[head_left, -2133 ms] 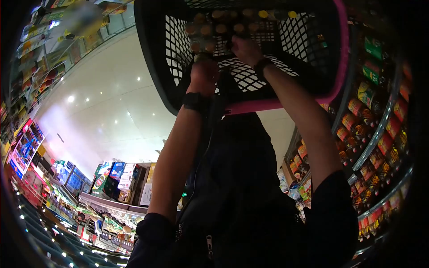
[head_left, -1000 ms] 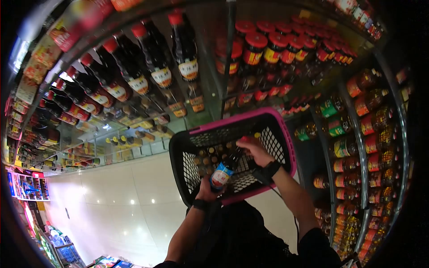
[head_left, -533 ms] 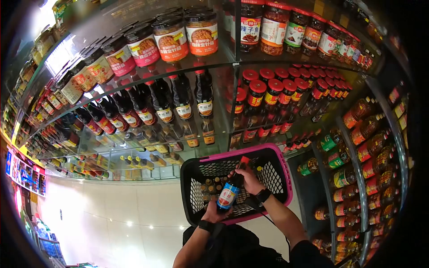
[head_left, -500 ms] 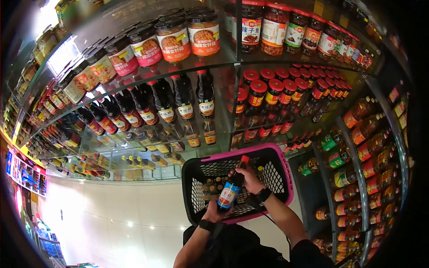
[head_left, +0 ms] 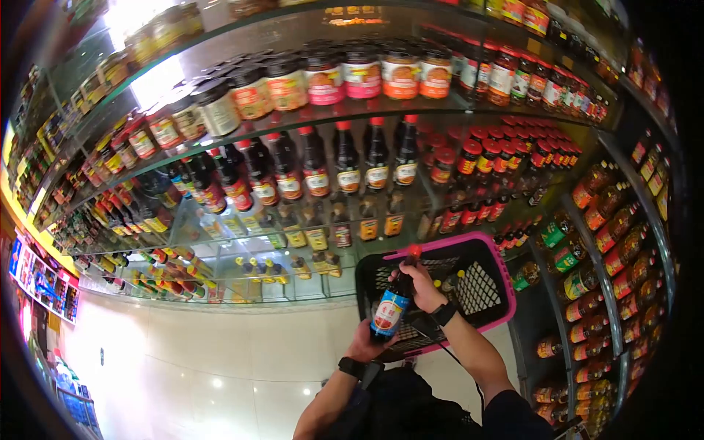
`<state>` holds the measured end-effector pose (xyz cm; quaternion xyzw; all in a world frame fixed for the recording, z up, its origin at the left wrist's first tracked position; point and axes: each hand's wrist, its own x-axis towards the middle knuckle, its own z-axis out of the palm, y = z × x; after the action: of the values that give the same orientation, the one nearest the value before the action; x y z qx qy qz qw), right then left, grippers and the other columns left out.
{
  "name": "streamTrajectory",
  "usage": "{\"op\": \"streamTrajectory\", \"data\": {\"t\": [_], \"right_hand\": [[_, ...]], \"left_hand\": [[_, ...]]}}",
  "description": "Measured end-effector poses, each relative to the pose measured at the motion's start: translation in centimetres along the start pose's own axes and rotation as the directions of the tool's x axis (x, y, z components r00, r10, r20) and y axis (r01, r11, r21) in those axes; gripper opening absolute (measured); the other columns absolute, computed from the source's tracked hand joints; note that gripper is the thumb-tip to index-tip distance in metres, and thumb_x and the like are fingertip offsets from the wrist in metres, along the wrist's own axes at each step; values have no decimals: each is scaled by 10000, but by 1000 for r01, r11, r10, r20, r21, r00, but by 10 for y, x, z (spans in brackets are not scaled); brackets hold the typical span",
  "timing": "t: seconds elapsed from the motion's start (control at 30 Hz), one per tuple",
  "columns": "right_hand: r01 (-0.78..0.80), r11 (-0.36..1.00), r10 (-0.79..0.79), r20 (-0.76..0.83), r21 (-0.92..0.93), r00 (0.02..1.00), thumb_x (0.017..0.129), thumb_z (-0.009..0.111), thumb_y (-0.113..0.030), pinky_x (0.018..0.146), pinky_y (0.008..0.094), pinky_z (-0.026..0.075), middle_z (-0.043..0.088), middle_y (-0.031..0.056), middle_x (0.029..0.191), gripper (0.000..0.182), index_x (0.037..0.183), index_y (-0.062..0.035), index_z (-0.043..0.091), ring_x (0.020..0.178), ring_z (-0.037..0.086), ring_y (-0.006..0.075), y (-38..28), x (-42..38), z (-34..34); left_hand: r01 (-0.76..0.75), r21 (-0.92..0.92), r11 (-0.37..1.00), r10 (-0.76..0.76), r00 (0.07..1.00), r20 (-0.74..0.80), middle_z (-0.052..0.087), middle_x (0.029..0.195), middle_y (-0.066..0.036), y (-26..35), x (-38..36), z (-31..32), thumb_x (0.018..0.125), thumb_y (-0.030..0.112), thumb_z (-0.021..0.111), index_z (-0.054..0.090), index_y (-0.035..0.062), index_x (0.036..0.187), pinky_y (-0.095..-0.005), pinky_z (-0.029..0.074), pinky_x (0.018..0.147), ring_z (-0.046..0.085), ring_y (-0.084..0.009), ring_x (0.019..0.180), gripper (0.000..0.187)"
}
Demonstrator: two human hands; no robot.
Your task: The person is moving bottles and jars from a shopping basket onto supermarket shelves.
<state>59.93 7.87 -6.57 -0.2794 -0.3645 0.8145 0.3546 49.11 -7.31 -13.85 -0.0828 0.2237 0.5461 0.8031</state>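
A dark bottle with a red cap and a blue, white and red label (head_left: pixel 389 314) is held slanted between both hands above the near side of a basket. My left hand (head_left: pixel 367 342) is wrapped round its base. Higher up, my right hand (head_left: pixel 423 286) grips the neck just below the cap. The black basket with a pink rim (head_left: pixel 506 282) stands beneath, and a few small bottles with yellow caps (head_left: pixel 449 281) show inside it. The bottle and my hands hide part of the basket's inside.
Glass shelves ahead carry dark sauce bottles (head_left: pixel 345 158), jars with black lids (head_left: pixel 361 73) and red-lidded jars (head_left: pixel 469 155). At the right, a rack (head_left: pixel 540 293) holds oil bottles. The pale tiled floor (head_left: pixel 220 352) lies to the left.
The view has turned left, so shelves and basket appear further right. The bottle stays in both hands and now hangs over the basket's left part.
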Motion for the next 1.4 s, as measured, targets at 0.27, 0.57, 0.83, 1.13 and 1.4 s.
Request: {"op": "streamTrajectory", "data": {"t": [0.27, 0.57, 0.83, 1.13, 1.4], "right_hand": [[-116, 992, 116, 8, -49, 993, 773, 531, -92, 682, 336, 471, 557, 81, 746, 100, 841, -79, 458, 724, 574, 213, 100, -25, 151], [-194, 940, 264, 237, -280, 935, 788, 515, -85, 633, 290, 458, 549, 64, 713, 58, 815, -67, 467, 667, 553, 169, 171, -4, 297], [-110, 951, 228, 419, -287, 879, 810, 531, -139, 573, 275, 445, 522, 39, 685, 102, 835, -71, 458, 614, 532, 135, 190, 57, 407], [78, 978, 38, 536, -192, 844, 791, 558, -157, 504, 268, 442, 518, 41, 642, 149, 831, -65, 448, 553, 530, 139, 157, 163, 527], [171, 957, -14, 547, -236, 837, 766, 572, -145, 483, 276, 436, 528, 52, 620, 145, 796, -48, 470, 525, 539, 147, 156, 244, 593]], "left_hand": [[-335, 620, 710, 454, 890, -39, 531, 1038, -138, 27, -158, -54, 854, 261, 299, 474, 24, 1099, -419, 444, 807, 509, -274, 930, 383], [-486, 731, 480, 714, 701, -2, 536, 1026, -137, 74, -259, -104, 855, 284, 285, 467, 25, 1095, -448, 409, 853, 508, -286, 948, 397], [-473, -161, 866, 456, 880, -132, 543, 994, -146, 179, -280, -129, 850, 307, 267, 450, 19, 1127, -444, 470, 784, 522, -348, 966, 440], [-571, -51, 819, 569, 821, -50, 569, 900, -160, 333, -312, -63, 870, 313, 325, 483, 13, 1052, -426, 466, 836, 563, -286, 840, 385], [-625, -60, 778, 627, 779, 9, 526, 975, -231, 431, -319, -53, 869, 214, 323, 420, -67, 1070, -430, 438, 882, 515, -345, 963, 359]]}}
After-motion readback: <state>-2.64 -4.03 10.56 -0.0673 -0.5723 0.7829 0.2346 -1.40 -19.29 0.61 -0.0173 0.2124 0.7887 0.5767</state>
